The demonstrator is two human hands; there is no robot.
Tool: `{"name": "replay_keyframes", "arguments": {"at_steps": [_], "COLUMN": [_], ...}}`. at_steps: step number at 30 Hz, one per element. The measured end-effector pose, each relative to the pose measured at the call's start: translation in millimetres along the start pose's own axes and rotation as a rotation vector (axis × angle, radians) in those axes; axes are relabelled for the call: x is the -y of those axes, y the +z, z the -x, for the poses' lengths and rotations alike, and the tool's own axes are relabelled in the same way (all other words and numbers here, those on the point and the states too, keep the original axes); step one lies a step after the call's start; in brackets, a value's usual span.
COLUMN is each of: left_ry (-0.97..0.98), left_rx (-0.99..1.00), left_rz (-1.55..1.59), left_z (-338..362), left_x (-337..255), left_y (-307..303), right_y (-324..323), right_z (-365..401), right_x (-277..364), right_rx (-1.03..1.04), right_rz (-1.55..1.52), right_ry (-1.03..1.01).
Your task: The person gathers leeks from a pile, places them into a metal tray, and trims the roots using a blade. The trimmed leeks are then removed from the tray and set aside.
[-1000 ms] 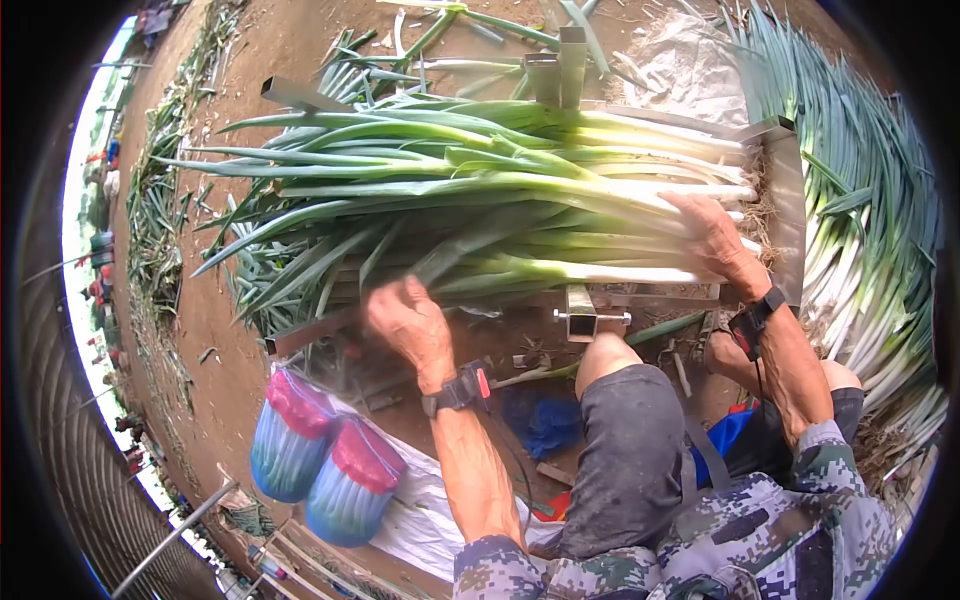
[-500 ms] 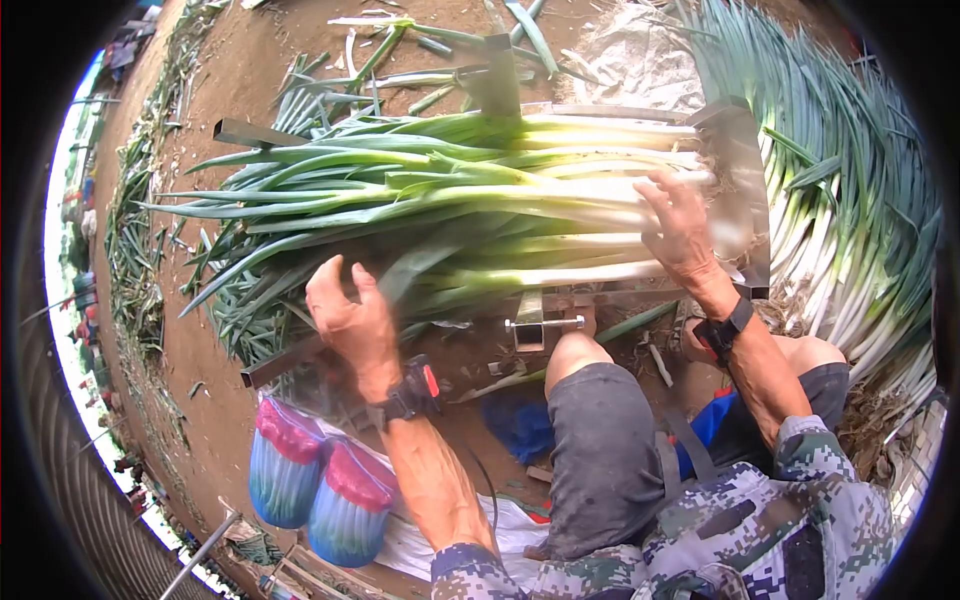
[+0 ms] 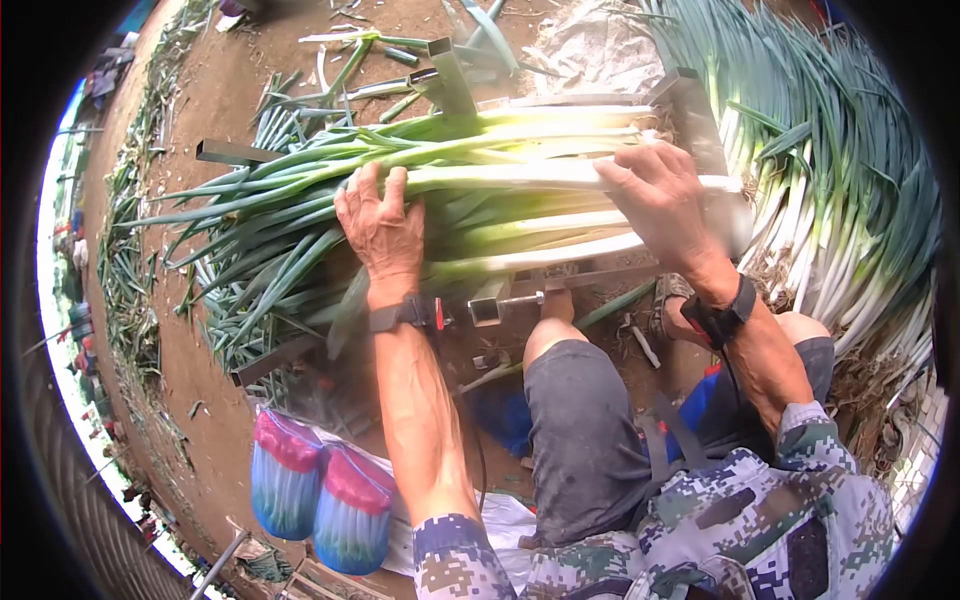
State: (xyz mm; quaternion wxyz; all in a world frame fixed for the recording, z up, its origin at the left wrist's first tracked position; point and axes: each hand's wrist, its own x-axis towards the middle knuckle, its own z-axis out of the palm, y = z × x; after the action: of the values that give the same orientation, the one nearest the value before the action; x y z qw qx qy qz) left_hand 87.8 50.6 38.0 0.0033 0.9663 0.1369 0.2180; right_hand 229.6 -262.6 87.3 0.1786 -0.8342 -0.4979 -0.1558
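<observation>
A heap of long green onions (image 3: 540, 228) lies across a metal rack (image 3: 612, 278), leaves to the left and white stems to the right. My left hand (image 3: 384, 235) bends its fingers over the green part of one onion near the top of the heap. Farther right, my right hand (image 3: 662, 205) is closed around the white stem of that same green onion (image 3: 510, 177). Its root end sticks out past my right hand. My palms face down, so the undersides of my fingers are hidden.
A large pile of green onions (image 3: 810, 150) covers the ground at right. Two bundles (image 3: 352, 515) in pink and blue wrapping stand at lower left. Metal posts (image 3: 452, 85) rise from the rack. Cut leaves (image 3: 345, 65) litter the soil behind it. My knees are close to the rack.
My left hand has moved up and right from the near side of the heap onto the leaves. My right hand has closed on the white stem, and the onion has shifted slightly right.
</observation>
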Motion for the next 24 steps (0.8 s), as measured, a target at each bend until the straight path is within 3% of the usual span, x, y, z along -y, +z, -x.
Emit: {"name": "replay_keyframes", "arguments": {"at_steps": [7,11,12,15,21,24], "left_ry": [0.174,0.054,0.068,0.012,-0.051,-0.057], "left_rx": [-0.004,0.295,0.365,0.211,0.169,0.172], "left_rz": [0.105,0.181,0.228,0.201,0.195,0.191], "left_z": [6.2,59.3,74.1,99.2,111.2,112.2], "left_x": [-9.0,-23.4,-25.7,-32.2,-28.4,-32.2], "left_y": [-71.6,-59.6,-48.4,-24.7,8.1,7.7], "right_y": [5.8,47.9,58.4,67.3,80.4,77.9], "right_z": [32.7,80.6,93.7,105.1,122.3,121.0], "right_x": [-16.0,-9.7,-6.7,-0.9,11.3,8.9], "right_rx": [0.019,0.372,0.362,0.326,0.264,0.329], "right_rz": [-0.262,-0.326,-0.301,-0.252,-0.22,-0.217], "right_ry": [0.077,0.222,0.223,0.224,0.35,0.34]}}
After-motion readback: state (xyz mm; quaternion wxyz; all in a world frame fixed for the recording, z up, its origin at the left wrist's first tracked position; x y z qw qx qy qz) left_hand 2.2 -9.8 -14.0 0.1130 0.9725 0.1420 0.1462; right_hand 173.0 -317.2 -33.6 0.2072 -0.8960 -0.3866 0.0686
